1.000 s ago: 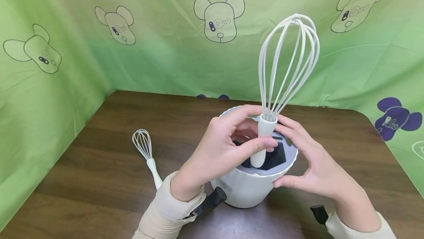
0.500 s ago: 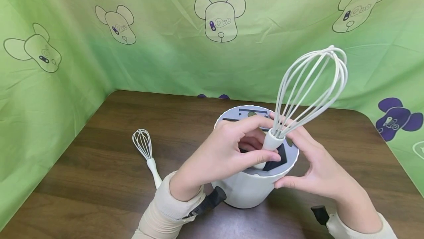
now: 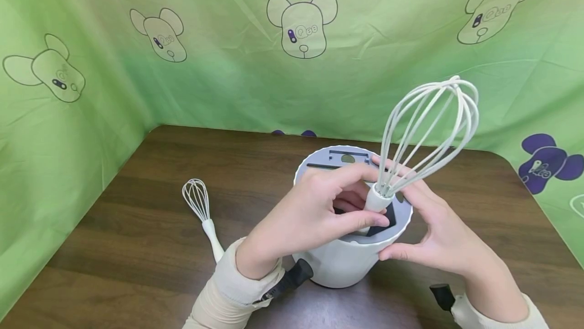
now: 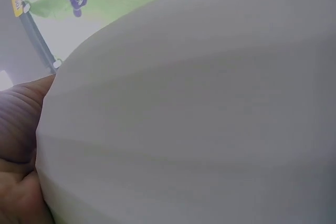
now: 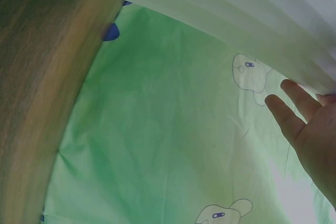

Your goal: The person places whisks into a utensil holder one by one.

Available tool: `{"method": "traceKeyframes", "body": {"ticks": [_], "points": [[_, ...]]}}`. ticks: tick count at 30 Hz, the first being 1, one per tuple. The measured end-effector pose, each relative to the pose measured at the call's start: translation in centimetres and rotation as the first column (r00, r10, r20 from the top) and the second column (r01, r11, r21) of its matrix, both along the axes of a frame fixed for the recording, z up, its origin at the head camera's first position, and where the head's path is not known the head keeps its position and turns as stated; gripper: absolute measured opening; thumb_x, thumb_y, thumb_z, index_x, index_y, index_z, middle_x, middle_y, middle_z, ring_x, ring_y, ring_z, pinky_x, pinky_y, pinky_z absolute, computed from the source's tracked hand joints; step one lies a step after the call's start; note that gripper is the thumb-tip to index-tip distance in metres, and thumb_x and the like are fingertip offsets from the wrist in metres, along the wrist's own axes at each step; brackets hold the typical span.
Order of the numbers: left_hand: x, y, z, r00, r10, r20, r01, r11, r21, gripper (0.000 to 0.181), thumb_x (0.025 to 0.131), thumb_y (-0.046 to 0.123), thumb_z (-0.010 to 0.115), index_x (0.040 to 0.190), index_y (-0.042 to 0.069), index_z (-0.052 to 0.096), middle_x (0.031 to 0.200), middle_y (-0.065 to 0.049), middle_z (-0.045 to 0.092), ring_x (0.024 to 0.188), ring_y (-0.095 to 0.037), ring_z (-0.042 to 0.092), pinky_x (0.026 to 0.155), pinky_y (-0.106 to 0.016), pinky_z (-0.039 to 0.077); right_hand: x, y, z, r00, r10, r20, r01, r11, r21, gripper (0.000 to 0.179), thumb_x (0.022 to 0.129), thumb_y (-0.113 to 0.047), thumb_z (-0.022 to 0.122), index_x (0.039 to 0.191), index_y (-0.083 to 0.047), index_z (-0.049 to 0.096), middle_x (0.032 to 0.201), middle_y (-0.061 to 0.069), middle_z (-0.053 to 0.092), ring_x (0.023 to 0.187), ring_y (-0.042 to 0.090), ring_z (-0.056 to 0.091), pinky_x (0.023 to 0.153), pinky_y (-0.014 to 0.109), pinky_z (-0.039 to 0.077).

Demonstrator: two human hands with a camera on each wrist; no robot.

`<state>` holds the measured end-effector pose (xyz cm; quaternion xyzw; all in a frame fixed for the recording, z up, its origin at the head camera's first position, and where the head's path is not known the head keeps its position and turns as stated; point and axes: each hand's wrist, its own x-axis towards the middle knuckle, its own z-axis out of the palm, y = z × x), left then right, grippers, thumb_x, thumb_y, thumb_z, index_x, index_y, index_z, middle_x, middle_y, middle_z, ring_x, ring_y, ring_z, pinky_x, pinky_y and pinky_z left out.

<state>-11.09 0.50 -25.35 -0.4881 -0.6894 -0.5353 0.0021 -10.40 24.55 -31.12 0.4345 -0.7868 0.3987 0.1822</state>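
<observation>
A white whisk (image 3: 377, 199) leans to the right, wires up, with its handle low in a dark opening of the white utensil holder (image 3: 339, 265). My left hand (image 3: 315, 212) pinches that handle between thumb and fingers; the handle's lower end is mostly hidden. On the holder's right side my right hand (image 3: 438, 232) steadies it, thumb on the front wall and fingers reaching round the rim behind the whisk. The holder's ribbed wall (image 4: 184, 114) fills most of the left wrist view. In the right wrist view, fingers of the right hand (image 5: 320, 140) extend beside the holder.
A smaller white whisk (image 3: 210, 230) lies on the brown wooden table (image 3: 128, 227) to the left, its handle end behind the left sleeve. The holder's grey top insert (image 3: 315, 159) has slots and holes. A green printed cloth (image 3: 219, 85) hangs round the table.
The large whisk has gone lower into the holder and tipped to the right, with my left hand shifting slightly right along with it. My right hand and the holder stay nearly in place.
</observation>
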Motion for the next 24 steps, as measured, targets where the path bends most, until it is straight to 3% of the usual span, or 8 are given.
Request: {"method": "traceKeyframes", "body": {"ticks": [6,12,19,24], "points": [[-0.17,0.05,-0.15,0.997,0.013,-0.076,-0.02,0.995,-0.094,0.035,0.085,0.009,0.078,0.116,0.004,0.061,0.09,-0.003,0.074,0.08,0.006,0.066,0.074,-0.008,0.053,-0.13,-0.49,0.25,0.999,0.053,-0.012,-0.053,0.998,-0.03,0.097,0.07,-0.045,0.088,0.138,0.011,0.048,0.151,0.028,0.039,0.145,0.023,0.035,0.119,0.022,0.026],[-0.16,0.04,-0.37,0.98,0.042,-0.196,-0.084,0.974,-0.211,0.028,0.085,0.015,0.079,0.108,0.007,0.063,0.085,0.002,0.075,0.077,0.003,0.066,0.073,-0.003,0.047,-0.31,-0.7,0.17,0.995,0.095,-0.012,-0.096,0.994,-0.059,0.1,0.07,-0.041,0.089,0.138,0.016,0.044,0.152,0.03,0.036,0.146,0.024,0.035,0.118,0.022,0.026],[-0.19,-0.04,-0.48,0.978,0.043,-0.202,-0.09,0.969,-0.228,0.027,0.086,0.017,0.079,0.107,0.009,0.064,0.089,0.003,0.076,0.08,0.003,0.067,0.076,-0.002,0.047,-0.23,-0.72,-0.05,0.992,0.122,0.039,-0.118,0.989,-0.092,0.099,0.068,-0.036,0.091,0.138,0.016,0.043,0.153,0.031,0.034,0.146,0.024,0.034,0.117,0.022,0.026],[-0.27,-0.04,-0.52,0.978,0.041,-0.206,-0.089,0.969,-0.23,0.028,0.086,0.018,0.079,0.107,0.009,0.064,0.092,0.004,0.076,0.085,0.002,0.068,0.079,-0.003,0.047,-0.19,-0.74,0.02,0.996,0.088,0.027,-0.086,0.993,-0.087,0.101,0.066,-0.039,0.092,0.138,0.014,0.045,0.151,0.031,0.037,0.145,0.023,0.036,0.117,0.022,0.026]]}}
